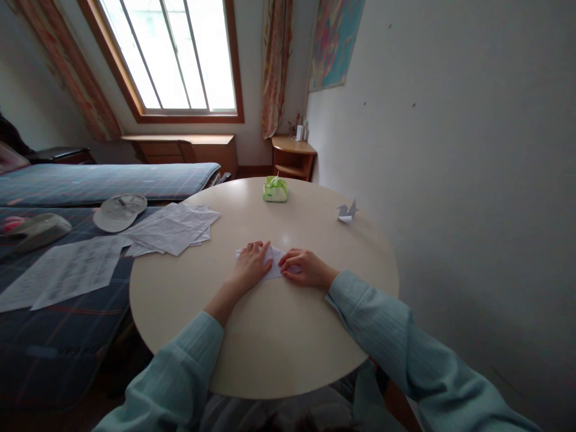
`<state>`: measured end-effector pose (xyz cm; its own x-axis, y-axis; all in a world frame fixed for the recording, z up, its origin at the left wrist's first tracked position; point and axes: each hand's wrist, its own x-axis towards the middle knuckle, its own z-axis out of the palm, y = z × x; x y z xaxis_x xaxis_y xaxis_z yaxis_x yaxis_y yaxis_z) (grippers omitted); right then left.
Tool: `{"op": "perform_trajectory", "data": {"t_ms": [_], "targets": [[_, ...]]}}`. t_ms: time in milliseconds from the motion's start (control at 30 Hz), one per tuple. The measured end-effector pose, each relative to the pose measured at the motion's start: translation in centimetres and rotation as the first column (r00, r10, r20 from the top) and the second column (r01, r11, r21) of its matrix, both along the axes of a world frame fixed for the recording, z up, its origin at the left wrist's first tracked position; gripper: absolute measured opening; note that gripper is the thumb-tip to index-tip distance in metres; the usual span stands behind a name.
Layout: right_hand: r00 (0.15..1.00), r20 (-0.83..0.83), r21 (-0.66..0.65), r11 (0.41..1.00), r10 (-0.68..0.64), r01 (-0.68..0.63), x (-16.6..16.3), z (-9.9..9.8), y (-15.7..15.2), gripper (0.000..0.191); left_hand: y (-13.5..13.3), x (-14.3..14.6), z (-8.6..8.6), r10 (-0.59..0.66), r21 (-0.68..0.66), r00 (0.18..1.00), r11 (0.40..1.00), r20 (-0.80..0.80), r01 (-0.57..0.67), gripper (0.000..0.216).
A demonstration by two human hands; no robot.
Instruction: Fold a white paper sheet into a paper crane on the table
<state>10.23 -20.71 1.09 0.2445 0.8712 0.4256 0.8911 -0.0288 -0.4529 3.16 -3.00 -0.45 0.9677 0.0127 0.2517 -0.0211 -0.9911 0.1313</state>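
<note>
A small folded sheet of paper [273, 270] lies on the round table in front of me, partly covered by both hands. My left hand [254, 260] rests flat across its left part, the thumb stretched out beside the fingers. At the paper's right side, my right hand [300, 266] has its fingers curled and pinched on the edge. The fingertips of the two hands are a short gap apart, with white paper showing between them. Farther right on the table stands a folded paper figure [347, 211] with pointed tips, apart from both hands.
The cream round table [252, 348] stands close to the wall on the right. A green tissue pack [275, 189] sits at its far side. Loose sheets [173, 228] overlap its left edge. Beyond them a cap [119, 212] and printed pages [76, 270] lie on a plaid bed [27, 336].
</note>
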Motion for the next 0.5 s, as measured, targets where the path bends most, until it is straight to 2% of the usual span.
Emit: {"op": "perform_trajectory", "data": {"t_ms": [167, 500], "targets": [[1.0, 0.005, 0.021, 1.0, -0.004, 0.004, 0.06, -0.23, 0.18, 0.012, -0.23, 0.22, -0.02, -0.155, -0.021, 0.988, 0.988, 0.015, 0.155, 0.035], [0.999, -0.053, 0.035, 0.999, -0.006, 0.008, 0.59, -0.74, 0.38, 0.008, -0.41, -0.29, 0.74, -0.133, -0.077, 0.991, 0.988, -0.022, 0.131, 0.036]]}}
